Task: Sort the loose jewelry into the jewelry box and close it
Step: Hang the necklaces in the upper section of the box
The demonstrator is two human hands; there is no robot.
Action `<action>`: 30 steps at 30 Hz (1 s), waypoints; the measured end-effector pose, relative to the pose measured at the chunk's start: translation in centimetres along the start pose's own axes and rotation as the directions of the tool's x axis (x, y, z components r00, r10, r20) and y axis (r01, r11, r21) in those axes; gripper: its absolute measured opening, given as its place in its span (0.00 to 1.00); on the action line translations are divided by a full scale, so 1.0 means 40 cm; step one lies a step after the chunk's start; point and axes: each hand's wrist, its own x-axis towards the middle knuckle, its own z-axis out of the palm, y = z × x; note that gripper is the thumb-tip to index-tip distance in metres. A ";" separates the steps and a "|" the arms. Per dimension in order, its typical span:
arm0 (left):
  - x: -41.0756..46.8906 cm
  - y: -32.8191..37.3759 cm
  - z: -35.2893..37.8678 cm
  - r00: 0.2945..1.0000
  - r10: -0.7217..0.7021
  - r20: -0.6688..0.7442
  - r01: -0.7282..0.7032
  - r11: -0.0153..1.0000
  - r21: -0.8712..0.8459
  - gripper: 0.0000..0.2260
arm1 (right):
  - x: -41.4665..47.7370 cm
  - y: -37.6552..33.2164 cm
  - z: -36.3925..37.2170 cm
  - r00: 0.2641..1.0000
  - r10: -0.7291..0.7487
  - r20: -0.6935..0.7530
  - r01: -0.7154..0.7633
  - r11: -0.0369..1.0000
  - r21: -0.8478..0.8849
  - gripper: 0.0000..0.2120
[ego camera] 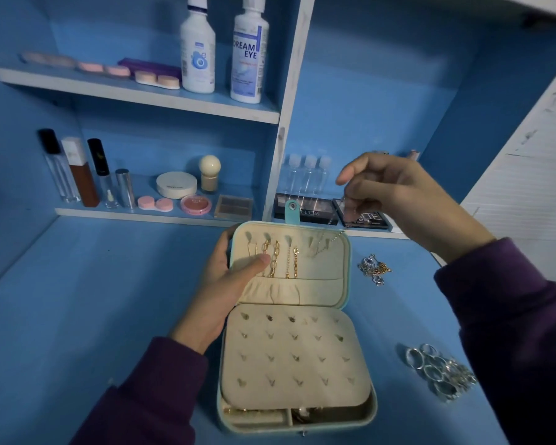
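Open mint-green jewelry box [347, 271] with cream lining, lying on the blue desk surface [109, 300] in the centre foreground, its lid raised toward the shelving. Three gold link chains [276, 260] hang from hooks in the lid. The cream perforated earring panel [296, 358] covers the base, and gold pieces show in the compartments at its near edge.

The left hand [225, 284] grips the lid's left edge, with the thumb pressed on the lining and the fingers behind. The right hand [398, 194] is raised above and to the right of the lid. Its fingertips pinch a fine thin chain [333, 236], which runs down to the lid's upper right hooks.

Right of the box, apart from both hands, lie a small heap of silver and gold pieces [374, 269] and, nearer the viewer, a cluster of silver rings [437, 370].

Just behind the lid are two dark eyeshadow palettes [305, 208] and three small clear bottles [307, 175]. Two white lens-solution bottles [198, 49] stand on the upper shelf.
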 end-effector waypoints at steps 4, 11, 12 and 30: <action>0.001 -0.005 -0.004 1.000 0.013 0.017 -0.014 0.999 0.038 0.24 | 0.004 -0.003 0.019 0.997 -0.018 0.080 0.023 0.998 -0.056 0.09; 0.007 -0.008 -0.009 0.998 0.014 0.060 -0.019 0.996 0.084 0.34 | 0.012 -0.009 0.034 0.984 -0.028 0.176 0.055 0.987 -0.153 0.11; 0.006 -0.008 -0.008 0.998 0.021 0.066 -0.026 0.996 0.088 0.35 | 0.013 -0.007 0.034 0.982 -0.023 0.188 0.056 0.983 -0.175 0.11; -0.001 0.005 -0.004 0.995 0.016 0.103 -0.026 0.994 0.106 0.37 | 0.023 0.071 0.055 0.945 -0.219 0.244 0.327 0.672 -0.665 0.15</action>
